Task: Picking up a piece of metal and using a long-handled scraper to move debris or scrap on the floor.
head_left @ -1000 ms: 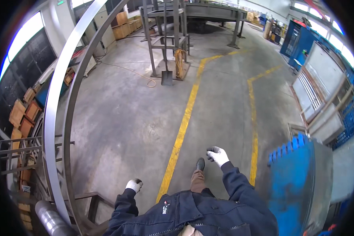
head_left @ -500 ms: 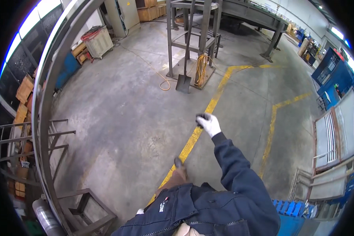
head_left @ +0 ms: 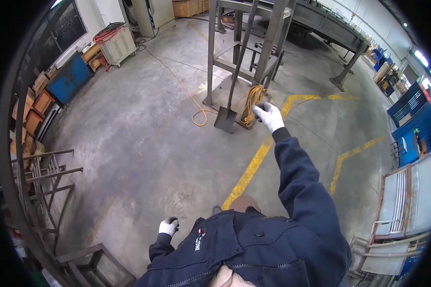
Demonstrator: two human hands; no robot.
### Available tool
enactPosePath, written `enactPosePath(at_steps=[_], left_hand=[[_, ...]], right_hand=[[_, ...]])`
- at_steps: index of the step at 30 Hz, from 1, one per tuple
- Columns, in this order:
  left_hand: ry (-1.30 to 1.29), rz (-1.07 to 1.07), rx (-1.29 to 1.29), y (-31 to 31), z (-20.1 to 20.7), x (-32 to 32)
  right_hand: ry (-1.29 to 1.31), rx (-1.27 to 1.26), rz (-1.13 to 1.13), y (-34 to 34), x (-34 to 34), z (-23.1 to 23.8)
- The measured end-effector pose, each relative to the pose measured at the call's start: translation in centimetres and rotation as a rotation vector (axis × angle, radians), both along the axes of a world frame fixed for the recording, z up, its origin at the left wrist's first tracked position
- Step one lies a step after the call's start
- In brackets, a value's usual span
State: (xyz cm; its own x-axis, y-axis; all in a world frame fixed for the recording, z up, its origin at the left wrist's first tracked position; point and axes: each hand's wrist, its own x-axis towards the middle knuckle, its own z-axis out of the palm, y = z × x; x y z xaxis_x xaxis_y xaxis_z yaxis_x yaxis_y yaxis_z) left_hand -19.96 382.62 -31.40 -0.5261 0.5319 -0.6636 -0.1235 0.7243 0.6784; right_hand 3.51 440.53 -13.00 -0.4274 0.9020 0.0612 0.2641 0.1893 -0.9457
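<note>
My right hand [head_left: 269, 116], in a white glove with dark fingertips, reaches forward with its fingers curled in and nothing visible in them. In the picture it partly overlaps a coiled yellow cable [head_left: 255, 98] on the metal stand [head_left: 210, 62], though I see no contact. Just left of the coil, a long-handled shovel [head_left: 226, 120] leans on the stand, its dark blade down on the floor. My left hand [head_left: 168, 226], gloved alike, hangs low beside my jacket, fingers curled and holding nothing that I can see.
Yellow floor lines [head_left: 254, 167] run ahead and right. A loose yellow cable [head_left: 196, 115] trails across the floor. Metal frames [head_left: 57, 177] stand at left; a pale wheeled machine [head_left: 117, 48] stands far left. A long steel table [head_left: 321, 28] stands beyond; panels [head_left: 397, 205] lean at right.
The stand, shovel and coil appear nearer. My right hand has swung forward and up in the picture, and my left hand has come into fuller view at lower left.
</note>
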Motion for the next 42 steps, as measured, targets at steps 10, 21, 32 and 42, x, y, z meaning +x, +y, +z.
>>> enactPosePath(at_steps=[10, 21, 32, 42], left_hand=[[0.1, 0.39, -0.214, 10.6, 1.8, 1.1], [0.101, 0.571, -0.617, 27.4, 12.6, 13.6], [0.126, 0.865, -0.54, 29.1, 16.2, 19.6], [0.338, 1.108, -0.33, 14.0, 19.3, 33.7]], right_hand=[[-0.186, 0.209, -0.056, 40.3, -17.8, -0.8], [-0.306, 0.173, -0.233, 71.4, -28.1, 0.0], [0.138, -0.193, 0.205, 56.1, -30.7, 4.8], [-0.324, 0.424, 1.325, 13.2, -28.8, -12.2]])
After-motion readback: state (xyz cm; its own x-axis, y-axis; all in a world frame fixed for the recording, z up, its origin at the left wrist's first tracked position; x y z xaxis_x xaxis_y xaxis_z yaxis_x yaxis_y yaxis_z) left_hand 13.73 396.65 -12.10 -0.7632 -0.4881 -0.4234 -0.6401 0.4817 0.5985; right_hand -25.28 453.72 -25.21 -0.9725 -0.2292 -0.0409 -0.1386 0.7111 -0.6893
